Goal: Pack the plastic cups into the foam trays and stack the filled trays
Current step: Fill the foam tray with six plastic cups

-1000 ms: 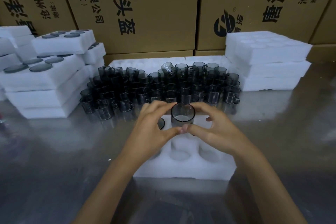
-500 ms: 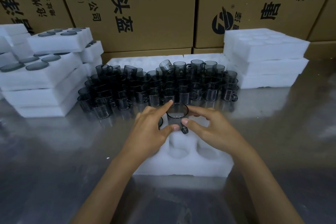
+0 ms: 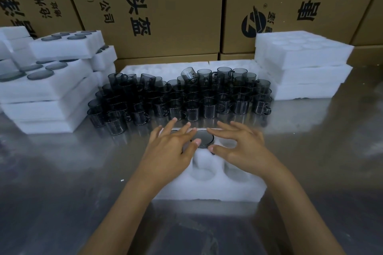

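Head view: cup (image 3: 202, 141) sits down in the tray (image 3: 209, 189), far middle pocket, rim about flush; left hand (image 3: 172, 151) and right hand (image 3: 240, 147) flank it, fingers spread and loose, gripping nothing, probably seating it; loose cups (image 3: 180, 97) wait just behind

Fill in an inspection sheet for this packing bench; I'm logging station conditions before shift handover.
Surface: shiny metal table, reflective.
Job's things: foam tray in front; one dark cup seated in its far middle pocket, nearer pockets empty. Loose plastic cups crowded behind. Filled trays stacked left; empty trays stacked right.
Clutter: nothing seen.
Grippers: left hand and right hand with fingers spread, thumbs at the cup's rim.
Cables: nothing seen.
Surroundings: printed cardboard boxes behind.
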`<state>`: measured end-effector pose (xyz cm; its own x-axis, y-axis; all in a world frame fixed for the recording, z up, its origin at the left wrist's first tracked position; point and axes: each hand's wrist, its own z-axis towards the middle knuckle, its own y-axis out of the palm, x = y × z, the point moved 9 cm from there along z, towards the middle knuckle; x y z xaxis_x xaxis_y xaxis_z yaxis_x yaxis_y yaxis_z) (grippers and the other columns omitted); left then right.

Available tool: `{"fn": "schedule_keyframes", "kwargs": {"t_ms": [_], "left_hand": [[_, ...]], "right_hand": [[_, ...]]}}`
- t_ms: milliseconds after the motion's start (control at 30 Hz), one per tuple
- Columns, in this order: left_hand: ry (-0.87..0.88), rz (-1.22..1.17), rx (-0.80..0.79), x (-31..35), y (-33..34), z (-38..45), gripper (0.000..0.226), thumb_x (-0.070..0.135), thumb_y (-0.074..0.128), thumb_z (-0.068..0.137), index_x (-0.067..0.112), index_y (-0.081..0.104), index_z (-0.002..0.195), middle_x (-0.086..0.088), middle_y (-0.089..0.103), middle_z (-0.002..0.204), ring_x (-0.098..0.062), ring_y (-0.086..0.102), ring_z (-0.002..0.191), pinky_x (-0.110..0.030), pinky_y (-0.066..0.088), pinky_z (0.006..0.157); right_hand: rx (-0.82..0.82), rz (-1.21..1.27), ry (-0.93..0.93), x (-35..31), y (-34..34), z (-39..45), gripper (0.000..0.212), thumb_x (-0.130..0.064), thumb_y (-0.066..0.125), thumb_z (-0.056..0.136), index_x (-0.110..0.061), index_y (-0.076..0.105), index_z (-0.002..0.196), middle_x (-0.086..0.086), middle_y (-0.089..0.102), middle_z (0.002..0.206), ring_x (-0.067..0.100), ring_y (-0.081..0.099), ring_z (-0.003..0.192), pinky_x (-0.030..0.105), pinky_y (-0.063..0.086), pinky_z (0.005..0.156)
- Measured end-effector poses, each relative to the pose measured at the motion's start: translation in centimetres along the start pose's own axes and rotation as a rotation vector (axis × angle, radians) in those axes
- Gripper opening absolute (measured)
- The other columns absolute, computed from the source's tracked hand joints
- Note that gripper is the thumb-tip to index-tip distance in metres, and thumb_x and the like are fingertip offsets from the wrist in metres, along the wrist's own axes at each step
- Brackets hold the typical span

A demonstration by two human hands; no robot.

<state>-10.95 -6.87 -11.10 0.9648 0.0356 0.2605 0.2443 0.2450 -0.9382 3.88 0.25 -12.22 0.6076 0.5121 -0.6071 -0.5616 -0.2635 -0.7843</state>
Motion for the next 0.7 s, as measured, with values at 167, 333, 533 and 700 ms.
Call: {"fn": "schedule_keyframes", "kwargs": {"t_ms": [167,333,533,700], "left_hand": [[-0.008,-0.123,0.056,0.1,-0.6,0.1,0.046,0.051,0.048,0.098,0.035,0.053,0.141,0.019,0.047,0.147,-0.008,0.033,0.14,-0.028,0.011,0.115],[-0.074,-0.277,0.018,-1.0,-1.4,2.7,0.034,0.049,0.063,0.09,0.036,0.068,0.121,0.019,0.064,0.118,-0.005,0.053,0.11,-0.03,0.038,0.102],[-0.149,-0.404,0.045,-1.4,-2.4,12.2,0.033,0.028,0.057,0.098,0.028,0.061,0.131,0.003,0.066,0.115,-0.017,0.06,0.101,-0.027,0.044,0.09],[-0.128,-0.331,0.031,0.3,-1.3,20.3,0.049,0.016,0.058,0.095,0.02,0.047,0.143,-0.007,0.052,0.133,-0.029,0.054,0.118,-0.028,0.041,0.098]], "right_hand": [[-0.015,0.253,0.014,0.5,-0.1,0.1,0.034,-0.049,0.071,0.085,-0.054,0.065,0.118,-0.026,0.044,0.149,-0.003,0.024,0.144,0.042,0.011,0.124],[0.247,0.922,0.217,4.8,-1.8,-0.1,0.018,-0.04,0.07,0.089,-0.035,0.079,0.103,-0.011,0.071,0.12,0.012,0.062,0.12,0.043,0.046,0.108],[0.329,1.366,0.386,8.6,-0.6,1.0,0.04,-0.034,0.053,0.1,-0.002,0.068,0.118,0.015,0.072,0.118,0.022,0.066,0.111,0.034,0.048,0.103],[0.294,1.548,0.394,9.5,-0.8,1.9,0.046,-0.038,0.048,0.101,0.0,0.067,0.119,0.019,0.071,0.117,0.025,0.066,0.111,0.031,0.051,0.094]]}}
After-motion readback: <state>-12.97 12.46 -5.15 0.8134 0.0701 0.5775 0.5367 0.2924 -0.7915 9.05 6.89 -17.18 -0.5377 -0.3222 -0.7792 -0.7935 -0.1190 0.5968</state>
